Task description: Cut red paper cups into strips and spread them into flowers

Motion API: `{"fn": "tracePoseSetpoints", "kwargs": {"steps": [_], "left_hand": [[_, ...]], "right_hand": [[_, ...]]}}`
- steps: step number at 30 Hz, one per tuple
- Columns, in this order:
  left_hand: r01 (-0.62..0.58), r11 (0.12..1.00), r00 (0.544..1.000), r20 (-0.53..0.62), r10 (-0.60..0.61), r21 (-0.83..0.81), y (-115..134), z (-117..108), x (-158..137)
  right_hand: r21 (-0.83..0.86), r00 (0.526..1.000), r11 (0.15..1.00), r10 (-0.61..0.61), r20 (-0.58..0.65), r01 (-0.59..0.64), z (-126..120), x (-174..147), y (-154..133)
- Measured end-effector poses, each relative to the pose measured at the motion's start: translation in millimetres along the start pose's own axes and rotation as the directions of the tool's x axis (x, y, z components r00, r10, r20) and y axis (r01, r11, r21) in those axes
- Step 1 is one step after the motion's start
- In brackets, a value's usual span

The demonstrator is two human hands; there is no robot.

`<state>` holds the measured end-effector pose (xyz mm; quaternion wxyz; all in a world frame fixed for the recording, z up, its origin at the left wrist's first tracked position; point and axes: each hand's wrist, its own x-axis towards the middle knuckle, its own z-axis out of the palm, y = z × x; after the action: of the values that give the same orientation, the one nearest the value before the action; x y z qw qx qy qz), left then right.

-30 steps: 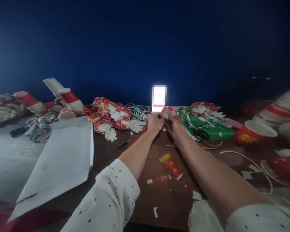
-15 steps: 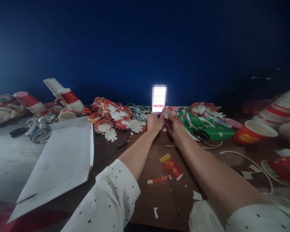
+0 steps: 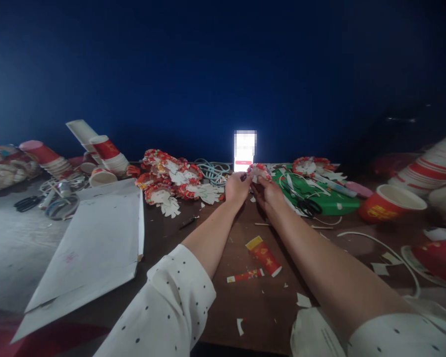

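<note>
In the middle of the head view, both hands are together over the brown table, close in front of a lit phone. My right hand is closed on a small red-and-white paper craft, cut like a paper cup with a fringed edge. Beside it, my left hand is closed in a pinch at the craft's left edge; its fingertips are partly hidden. On the table below lie a red-and-yellow piece of paper cup and a narrow red strip.
Finished-looking red-and-white paper crafts are piled to the left. Black scissors lie by a green sheet on the right. A red paper cup, stacked cups, a white board and paper scraps lie around.
My left hand has shifted very slightly to the left. My right hand stays nearly in place with the paper craft; the rest of the table looks the same.
</note>
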<state>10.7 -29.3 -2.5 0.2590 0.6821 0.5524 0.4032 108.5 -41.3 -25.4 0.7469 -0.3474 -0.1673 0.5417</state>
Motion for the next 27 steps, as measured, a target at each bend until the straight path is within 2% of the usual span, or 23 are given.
{"fn": "tracePoseSetpoints", "kwargs": {"steps": [4,13,19,23,27], "left_hand": [[-0.011,0.999,1.000,0.000,0.011,0.044,0.8,-2.2,-1.8],[-0.018,1.000,1.000,-0.022,0.019,0.026,-0.1,-0.4,-1.1],[0.021,0.998,0.999,-0.035,-0.023,-0.054,0.4,0.9,-0.4],[0.007,0.995,0.997,-0.078,-0.015,-0.103,-1.8,2.0,1.9],[-0.014,0.998,0.997,-0.071,0.010,-0.059,-2.0,-0.1,2.3]], "right_hand": [[-0.034,1.000,0.999,-0.005,-0.008,0.004,0.8,-1.0,-0.3],[-0.028,1.000,1.000,-0.005,0.029,0.006,-1.0,0.3,1.7],[-0.052,1.000,0.999,0.014,0.007,-0.014,0.5,-0.4,-0.9],[-0.069,0.997,0.997,0.039,0.072,-0.034,0.7,-2.9,-2.8],[-0.110,0.995,0.993,0.039,0.087,-0.030,2.1,-5.4,-3.5]]}}
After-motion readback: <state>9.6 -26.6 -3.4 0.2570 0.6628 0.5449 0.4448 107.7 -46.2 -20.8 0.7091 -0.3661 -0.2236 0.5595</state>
